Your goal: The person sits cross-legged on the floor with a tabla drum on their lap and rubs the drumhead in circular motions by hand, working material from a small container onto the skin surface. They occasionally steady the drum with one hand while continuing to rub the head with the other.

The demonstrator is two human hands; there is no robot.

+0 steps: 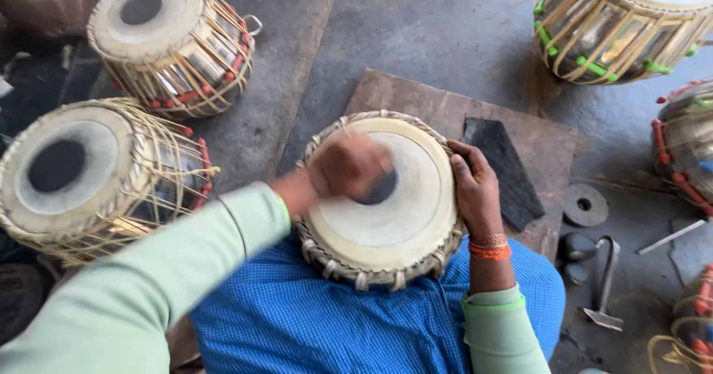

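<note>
**Hands at work on a drum head**

A drum [386, 203] with a pale skin and a braided rim rests on the person's lap, on blue checked cloth [312, 322], at the near edge of a wooden board [438, 106] lying on the floor. The left hand [349, 164], blurred, is closed in a fist and presses on the dark spot [382, 190] in the middle of the skin; whether its grip encloses anything cannot be told. The right hand [475, 188] clasps the drum's right rim, fingers curled over the edge.

A black slab [505, 170] lies on the board just beside the right hand. Two strapped drums [96, 173] stand to the left, well apart from the lap. Near the floor's right edge lie a metal ring [585, 205] and a hammer [605, 285].
</note>
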